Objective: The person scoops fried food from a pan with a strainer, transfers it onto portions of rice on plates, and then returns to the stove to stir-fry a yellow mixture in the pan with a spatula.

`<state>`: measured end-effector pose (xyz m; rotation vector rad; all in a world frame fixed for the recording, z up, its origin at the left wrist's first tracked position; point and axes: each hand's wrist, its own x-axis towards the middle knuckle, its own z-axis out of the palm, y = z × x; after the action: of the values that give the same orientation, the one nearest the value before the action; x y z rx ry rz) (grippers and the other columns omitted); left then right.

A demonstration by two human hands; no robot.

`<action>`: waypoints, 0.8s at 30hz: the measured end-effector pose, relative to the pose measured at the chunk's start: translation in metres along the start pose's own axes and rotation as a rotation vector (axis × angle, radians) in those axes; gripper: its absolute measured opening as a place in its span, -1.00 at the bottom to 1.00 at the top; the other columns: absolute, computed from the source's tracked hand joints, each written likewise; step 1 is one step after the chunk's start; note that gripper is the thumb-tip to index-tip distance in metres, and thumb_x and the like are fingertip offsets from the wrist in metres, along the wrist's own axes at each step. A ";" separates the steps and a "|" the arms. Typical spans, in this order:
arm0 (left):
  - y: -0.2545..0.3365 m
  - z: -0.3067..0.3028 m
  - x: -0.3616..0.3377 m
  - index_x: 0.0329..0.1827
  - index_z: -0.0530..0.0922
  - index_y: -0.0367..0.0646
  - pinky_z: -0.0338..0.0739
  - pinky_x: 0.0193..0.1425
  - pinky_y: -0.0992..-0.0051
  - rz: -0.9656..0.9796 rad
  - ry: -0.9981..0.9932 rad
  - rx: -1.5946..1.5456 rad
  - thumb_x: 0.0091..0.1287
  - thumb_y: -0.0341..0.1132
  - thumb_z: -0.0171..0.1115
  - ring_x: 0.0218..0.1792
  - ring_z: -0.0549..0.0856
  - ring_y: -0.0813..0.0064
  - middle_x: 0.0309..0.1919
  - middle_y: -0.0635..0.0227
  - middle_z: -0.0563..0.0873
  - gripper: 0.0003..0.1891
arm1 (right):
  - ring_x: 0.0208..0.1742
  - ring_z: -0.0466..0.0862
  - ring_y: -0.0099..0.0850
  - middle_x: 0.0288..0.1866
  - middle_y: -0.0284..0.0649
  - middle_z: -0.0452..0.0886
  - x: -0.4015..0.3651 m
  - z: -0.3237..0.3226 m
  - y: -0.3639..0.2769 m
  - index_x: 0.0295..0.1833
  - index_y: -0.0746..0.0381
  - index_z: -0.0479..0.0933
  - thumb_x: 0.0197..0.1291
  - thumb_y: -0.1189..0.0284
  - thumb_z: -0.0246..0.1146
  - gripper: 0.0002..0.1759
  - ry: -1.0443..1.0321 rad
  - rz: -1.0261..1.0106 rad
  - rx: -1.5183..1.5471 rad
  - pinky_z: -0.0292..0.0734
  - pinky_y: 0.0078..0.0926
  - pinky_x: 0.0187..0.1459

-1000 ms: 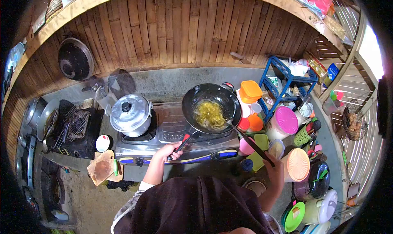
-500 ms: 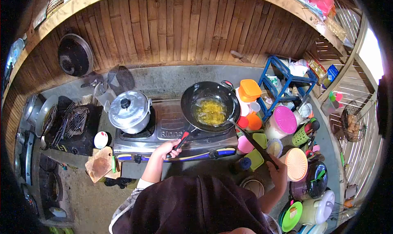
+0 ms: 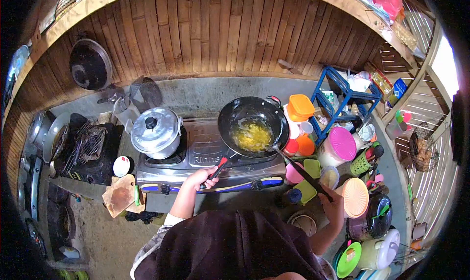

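A black wok [image 3: 232,114] sits on the right side of the gas stove [image 3: 203,142], with yellowish food frying in oil [image 3: 254,135] inside it. My left hand [image 3: 201,178] is closed round the wok's red and black handle [image 3: 221,166]. In my right hand [image 3: 334,207] is the long dark handle of a spatula [image 3: 309,177]. Its metal end reaches over the wok's right rim, and the tip in the oil is hard to make out. On the left burner stands a lidded aluminium pot [image 3: 155,133].
Plastic tubs, including an orange container [image 3: 300,107] and a pink-lidded tub [image 3: 341,144], crowd the right of the wok. Behind them stands a blue rack [image 3: 338,114]. Cutting boards [image 3: 119,196] and a blackened grill stove [image 3: 87,150] are at the left.
The whole view has shifted slightly. Food in the oil looks a little rearranged and more bunched. Both hands keep their holds on the wok handle and spatula.
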<state>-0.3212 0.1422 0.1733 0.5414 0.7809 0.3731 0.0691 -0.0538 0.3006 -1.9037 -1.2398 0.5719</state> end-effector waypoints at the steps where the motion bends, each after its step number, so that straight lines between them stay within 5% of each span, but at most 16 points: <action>1: -0.001 -0.001 0.001 0.08 0.34 -0.02 0.02 -0.74 0.79 0.010 -0.014 0.014 0.39 -0.08 -0.13 -0.72 0.18 0.79 -0.61 0.51 0.36 -0.68 | -0.11 0.57 -0.44 -0.12 -0.08 0.62 0.000 0.001 -0.001 0.00 0.36 0.50 0.01 0.60 0.21 -0.64 -0.001 -0.001 0.000 0.42 -0.51 -0.03; 7: 0.002 0.003 -0.002 0.07 0.35 -0.01 0.02 -0.74 0.79 0.000 -0.003 -0.011 0.39 -0.08 -0.12 -0.73 0.17 0.80 -0.61 0.51 0.34 -0.69 | -0.27 0.52 -0.56 -0.21 -0.14 0.63 0.011 0.026 -0.022 0.00 0.31 0.51 0.06 0.52 0.22 -0.66 -0.050 0.126 -0.027 0.44 -0.55 -0.14; 9: 0.002 0.002 -0.001 0.08 0.34 -0.01 0.01 -0.74 0.78 0.004 -0.008 -0.009 0.39 -0.08 -0.12 -0.73 0.17 0.80 -0.62 0.51 0.34 -0.69 | -0.47 0.42 -0.63 -0.44 -0.39 0.54 0.024 0.044 -0.007 0.02 0.33 0.50 0.04 0.51 0.25 -0.63 -0.070 -0.079 0.152 0.35 -0.66 -0.41; 13: 0.004 0.005 -0.004 0.08 0.35 -0.01 0.01 -0.75 0.78 -0.003 0.007 -0.017 0.39 -0.09 -0.12 -0.73 0.16 0.80 -0.62 0.51 0.34 -0.69 | -0.37 0.50 -0.59 -0.33 -0.31 0.59 0.045 0.075 0.004 0.00 0.35 0.50 0.06 0.51 0.24 -0.65 -0.047 -0.178 0.086 0.42 -0.62 -0.27; 16: 0.002 -0.002 0.001 0.06 0.35 -0.01 0.00 -0.75 0.78 -0.005 -0.028 -0.014 0.39 -0.10 -0.12 -0.73 0.17 0.79 -0.62 0.50 0.34 -0.70 | -0.28 0.61 -0.38 -0.30 -0.11 0.63 0.065 0.097 0.017 -0.03 0.17 0.56 0.02 0.40 0.29 -0.66 -0.050 -0.138 0.067 0.44 -0.54 -0.14; 18: 0.002 -0.001 0.000 0.03 0.36 -0.02 0.00 -0.75 0.78 -0.008 -0.023 -0.026 0.39 -0.10 -0.12 -0.73 0.17 0.79 -0.62 0.50 0.34 -0.72 | -0.35 0.61 -0.25 -0.41 -0.12 0.61 0.087 0.120 0.040 -0.05 0.13 0.57 -0.01 0.34 0.31 -0.66 0.153 -0.515 -0.013 0.45 -0.48 -0.15; 24: 0.003 0.003 -0.003 0.05 0.37 -0.06 0.02 -0.74 0.78 0.024 -0.004 0.035 0.39 -0.05 -0.15 -0.72 0.18 0.78 -0.60 0.51 0.35 -0.66 | -0.54 0.54 -0.24 -0.61 -0.11 0.52 0.118 0.156 0.040 -0.08 0.07 0.58 -0.06 0.35 0.33 -0.66 0.193 -0.356 -0.040 0.41 -0.36 -0.39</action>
<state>-0.3215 0.1425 0.1783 0.5848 0.7785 0.3811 0.0297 0.1008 0.1808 -1.6702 -1.4248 0.1737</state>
